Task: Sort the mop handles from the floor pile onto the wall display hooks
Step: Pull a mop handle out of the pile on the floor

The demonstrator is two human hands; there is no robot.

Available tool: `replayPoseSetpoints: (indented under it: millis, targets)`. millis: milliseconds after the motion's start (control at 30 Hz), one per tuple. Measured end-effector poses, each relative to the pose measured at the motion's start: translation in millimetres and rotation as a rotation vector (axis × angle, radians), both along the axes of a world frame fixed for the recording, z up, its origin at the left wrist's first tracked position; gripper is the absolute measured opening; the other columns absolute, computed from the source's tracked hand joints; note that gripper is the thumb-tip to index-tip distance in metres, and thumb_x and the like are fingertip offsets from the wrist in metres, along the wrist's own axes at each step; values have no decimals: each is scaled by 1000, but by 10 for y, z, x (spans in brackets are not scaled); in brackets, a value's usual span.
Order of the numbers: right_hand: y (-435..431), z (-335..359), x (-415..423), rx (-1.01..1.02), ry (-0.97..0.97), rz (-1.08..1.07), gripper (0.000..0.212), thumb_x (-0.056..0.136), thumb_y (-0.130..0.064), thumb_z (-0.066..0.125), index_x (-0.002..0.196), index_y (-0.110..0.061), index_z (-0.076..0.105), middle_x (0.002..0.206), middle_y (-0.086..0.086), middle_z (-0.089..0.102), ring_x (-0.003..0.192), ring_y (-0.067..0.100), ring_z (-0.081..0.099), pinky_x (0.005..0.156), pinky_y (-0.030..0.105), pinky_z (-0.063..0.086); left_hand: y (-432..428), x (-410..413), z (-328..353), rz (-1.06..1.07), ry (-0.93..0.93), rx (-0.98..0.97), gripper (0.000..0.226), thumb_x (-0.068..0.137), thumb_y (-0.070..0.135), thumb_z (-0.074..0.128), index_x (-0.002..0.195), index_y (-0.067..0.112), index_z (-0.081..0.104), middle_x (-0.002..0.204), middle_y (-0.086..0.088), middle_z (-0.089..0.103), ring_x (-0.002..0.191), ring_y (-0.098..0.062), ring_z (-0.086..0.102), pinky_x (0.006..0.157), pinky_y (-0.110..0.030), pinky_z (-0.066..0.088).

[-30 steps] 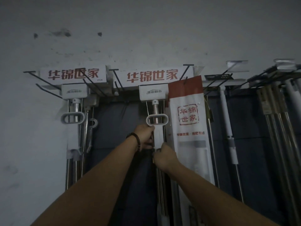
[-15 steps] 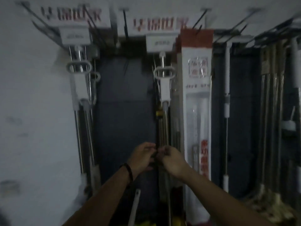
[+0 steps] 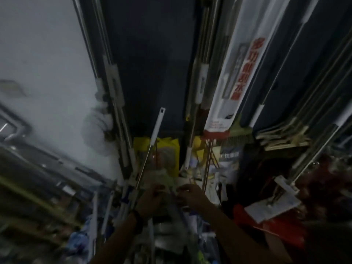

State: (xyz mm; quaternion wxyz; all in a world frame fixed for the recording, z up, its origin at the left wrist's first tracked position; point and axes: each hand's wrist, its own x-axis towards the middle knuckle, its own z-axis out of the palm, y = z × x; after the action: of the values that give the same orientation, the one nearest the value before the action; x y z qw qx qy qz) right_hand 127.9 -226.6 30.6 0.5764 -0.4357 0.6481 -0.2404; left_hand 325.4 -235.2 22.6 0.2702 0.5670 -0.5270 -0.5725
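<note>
Standing close, I see both hands sunk in the floor pile (image 3: 171, 242), meeting at a pale crinkly packet (image 3: 164, 178). Blur hides whether the left hand (image 3: 152, 199) or right hand (image 3: 190, 195) grips anything. A loose mop handle (image 3: 152, 147), a thin shiny tube with a white plastic grip, leans beside the left hand. Tugging in that tangle could topple it or snag the hanging handles (image 3: 200, 82).
</note>
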Motion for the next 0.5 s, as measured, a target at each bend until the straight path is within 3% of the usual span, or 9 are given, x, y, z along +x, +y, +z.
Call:
replayPoseSetpoints:
  millis: [67, 133, 200, 300, 367, 433, 500]
  targets:
    - [158, -332, -27, 120, 51, 12, 13, 108, -15, 55, 98, -13, 63, 76, 8, 65, 62, 22, 62, 69, 38, 55, 219, 74, -295, 49, 41, 182, 31, 107, 13, 53, 138, 7, 56, 112, -11, 67, 95, -33, 69, 73, -39, 60]
    - [249, -602, -70, 146, 93, -32, 6, 105, -17, 61, 100, -18, 64, 88, 5, 68, 72, 21, 65, 74, 39, 57, 396, 124, -513, 105, 68, 287, 23, 106, 16, 58, 129, 15, 58, 106, -7, 69, 92, -30, 68, 77, -43, 57]
    - [332, -859, -98, 201, 81, -60, 12, 107, -20, 59, 111, -11, 64, 97, 11, 68, 72, 23, 65, 68, 32, 55, 569, 199, -734, 173, 75, 366, 23, 104, 10, 60, 126, 14, 58, 105, -11, 70, 90, -33, 68, 80, -49, 58]
    - [392, -1191, -100, 324, -9, -101, 18, 109, -18, 56, 117, -3, 60, 99, 22, 61, 66, 29, 60, 63, 30, 45, 819, 337, -1019, 230, 97, 449, 20, 104, 11, 59, 123, 14, 59, 107, -19, 70, 81, -29, 68, 60, -34, 56]
    - [373, -1355, 3, 355, -20, -98, 16, 107, -14, 57, 120, -3, 60, 107, 28, 63, 69, 31, 62, 65, 34, 48, 947, 399, -1172, 286, 146, 530, 10, 106, 16, 53, 105, 15, 64, 92, -15, 65, 69, -22, 61, 53, -29, 50]
    - [322, -1593, 183, 369, 30, -61, 17, 106, -12, 60, 121, -3, 61, 108, 29, 64, 71, 33, 63, 68, 40, 50, 992, 478, -1359, 358, 154, 583, 14, 106, 15, 54, 101, 12, 67, 92, -17, 64, 69, -25, 58, 66, -38, 50]
    - [235, -1869, 401, 361, 82, 1, 21, 104, -10, 63, 117, 6, 67, 100, 28, 61, 80, 38, 61, 73, 47, 47, 1041, 545, -1583, 444, 190, 595, 12, 102, 13, 61, 111, 15, 68, 100, -14, 69, 81, -30, 62, 82, -49, 45]
